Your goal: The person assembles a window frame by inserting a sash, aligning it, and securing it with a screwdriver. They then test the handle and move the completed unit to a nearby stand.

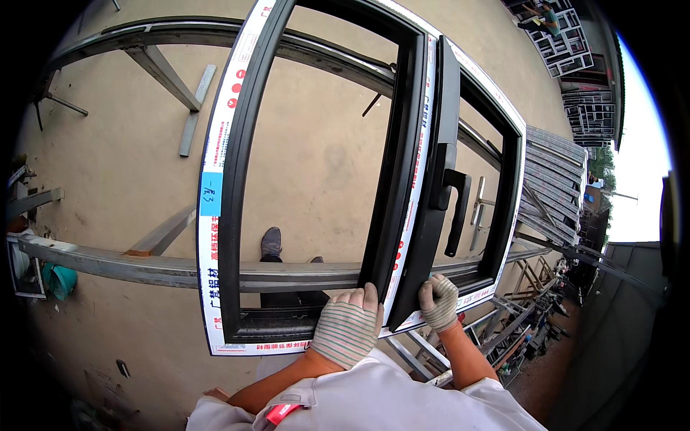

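A black window frame (237, 179) with white printed protective film on its outer faces lies across metal rails in front of me. Its left opening shows the floor through it. On the right a narrow black sash (435, 208) stands a little out of the frame, with a black lever handle (458, 212) on its face. My left hand (350, 325), in a striped knit glove, is closed over the frame's near edge beside the middle bar. Curled at the near end of the sash is my gloved right hand (438, 303); its fingertips are partly hidden.
Two long metal rails, the near one (115, 257) and the far one (172, 30), support the frame. A teal bucket (60, 280) hangs at the left. Stacked profiles (553, 179) lie at right, beside racks of metal parts. Another person (548, 21) is far off.
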A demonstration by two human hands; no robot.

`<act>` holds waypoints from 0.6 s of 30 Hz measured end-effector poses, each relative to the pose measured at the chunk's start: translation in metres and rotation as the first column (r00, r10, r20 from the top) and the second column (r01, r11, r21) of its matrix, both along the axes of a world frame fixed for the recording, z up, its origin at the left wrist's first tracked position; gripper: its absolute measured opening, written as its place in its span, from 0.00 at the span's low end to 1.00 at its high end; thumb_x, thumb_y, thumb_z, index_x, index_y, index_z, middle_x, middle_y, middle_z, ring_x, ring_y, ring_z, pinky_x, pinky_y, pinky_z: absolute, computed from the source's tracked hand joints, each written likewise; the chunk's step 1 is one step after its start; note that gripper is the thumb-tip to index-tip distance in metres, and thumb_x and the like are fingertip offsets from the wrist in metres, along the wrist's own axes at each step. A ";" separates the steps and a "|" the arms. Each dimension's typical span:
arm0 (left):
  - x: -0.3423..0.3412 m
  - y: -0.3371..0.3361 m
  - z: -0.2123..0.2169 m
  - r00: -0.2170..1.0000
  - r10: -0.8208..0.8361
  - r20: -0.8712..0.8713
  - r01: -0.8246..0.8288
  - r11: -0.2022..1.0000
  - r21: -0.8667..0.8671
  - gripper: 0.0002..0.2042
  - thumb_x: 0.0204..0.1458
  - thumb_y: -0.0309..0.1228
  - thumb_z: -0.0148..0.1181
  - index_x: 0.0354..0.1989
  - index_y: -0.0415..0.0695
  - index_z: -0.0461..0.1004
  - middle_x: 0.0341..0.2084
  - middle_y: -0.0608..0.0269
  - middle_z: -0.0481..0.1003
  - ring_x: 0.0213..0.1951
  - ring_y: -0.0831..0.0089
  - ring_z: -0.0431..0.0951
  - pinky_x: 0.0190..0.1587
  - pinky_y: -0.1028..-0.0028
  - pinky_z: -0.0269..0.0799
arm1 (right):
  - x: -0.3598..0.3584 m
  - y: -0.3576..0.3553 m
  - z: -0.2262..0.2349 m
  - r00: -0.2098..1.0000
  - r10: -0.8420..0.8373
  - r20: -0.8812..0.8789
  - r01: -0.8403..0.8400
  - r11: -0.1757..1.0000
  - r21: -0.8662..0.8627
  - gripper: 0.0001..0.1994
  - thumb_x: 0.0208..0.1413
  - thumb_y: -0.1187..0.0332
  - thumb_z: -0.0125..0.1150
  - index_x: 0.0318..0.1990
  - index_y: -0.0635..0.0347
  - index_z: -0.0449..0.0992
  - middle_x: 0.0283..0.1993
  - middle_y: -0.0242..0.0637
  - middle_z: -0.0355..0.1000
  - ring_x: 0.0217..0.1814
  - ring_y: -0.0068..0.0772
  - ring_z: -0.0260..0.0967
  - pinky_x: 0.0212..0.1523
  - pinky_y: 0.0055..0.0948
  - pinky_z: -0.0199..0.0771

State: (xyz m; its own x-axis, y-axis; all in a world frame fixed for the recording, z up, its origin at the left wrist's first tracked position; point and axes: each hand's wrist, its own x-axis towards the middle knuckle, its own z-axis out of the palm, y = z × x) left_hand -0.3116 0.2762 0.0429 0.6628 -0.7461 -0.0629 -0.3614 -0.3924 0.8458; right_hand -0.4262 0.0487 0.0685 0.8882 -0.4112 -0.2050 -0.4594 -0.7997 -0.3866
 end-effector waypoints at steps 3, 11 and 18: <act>0.003 0.000 -0.003 0.999 -0.044 -0.014 0.044 0.999 -0.006 0.22 0.57 0.35 0.62 0.53 0.27 0.72 0.37 0.47 0.77 0.39 0.57 0.79 0.46 0.62 0.75 | -0.003 -0.001 -0.003 0.999 -0.048 -0.021 0.049 0.998 0.027 0.14 0.55 0.68 0.57 0.20 0.60 0.65 0.20 0.46 0.58 0.23 0.52 0.58 0.28 0.44 0.59; 0.012 -0.002 -0.005 0.986 -0.119 -0.116 0.121 0.993 0.004 0.24 0.54 0.36 0.63 0.52 0.26 0.72 0.33 0.50 0.77 0.33 0.60 0.79 0.43 0.64 0.75 | 0.003 -0.001 0.000 0.998 -0.037 -0.050 0.037 0.999 0.003 0.11 0.55 0.66 0.54 0.22 0.59 0.69 0.23 0.45 0.60 0.27 0.51 0.61 0.30 0.45 0.59; 0.013 -0.001 -0.010 0.976 -0.122 -0.180 0.117 0.992 -0.038 0.25 0.53 0.38 0.63 0.51 0.27 0.73 0.31 0.54 0.76 0.28 0.63 0.79 0.35 0.67 0.76 | 0.011 0.003 0.008 0.995 -0.032 -0.096 0.034 0.999 0.018 0.09 0.56 0.67 0.52 0.27 0.60 0.73 0.25 0.44 0.62 0.28 0.51 0.61 0.31 0.44 0.60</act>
